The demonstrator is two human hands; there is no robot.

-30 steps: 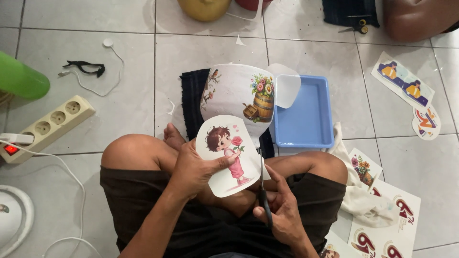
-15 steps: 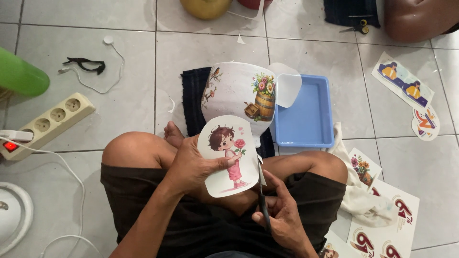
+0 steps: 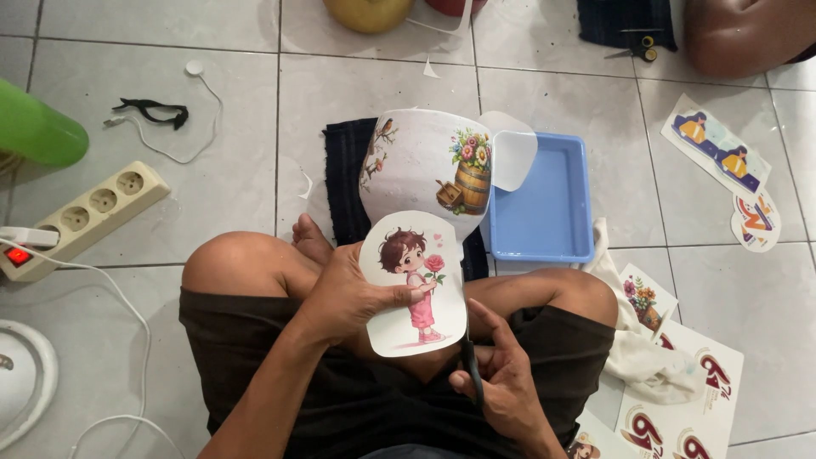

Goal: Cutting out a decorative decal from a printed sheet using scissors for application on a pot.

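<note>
My left hand point(image 3: 344, 297) holds a rounded white paper cutout point(image 3: 414, 285) printed with a cartoon child in pink holding a rose. My right hand point(image 3: 501, 378) grips black scissors point(image 3: 468, 361), whose blades point up at the cutout's right edge. Just beyond the cutout a white pot point(image 3: 425, 166) with bird, flower and barrel pictures rests on a dark cloth point(image 3: 342, 178) on the tiled floor. I sit cross-legged with both hands above my lap.
A blue tray point(image 3: 544, 200) sits right of the pot, a clear film piece point(image 3: 512, 157) at its edge. Printed sticker sheets point(image 3: 718, 149) and a white cloth point(image 3: 637, 353) lie at right. A power strip point(image 3: 81, 217), green cylinder point(image 3: 34, 132) and cables are at left.
The cutout has shifted slightly right and turned in my left hand. A narrow trimmed strip seen at the blades half a second ago is gone from view.
</note>
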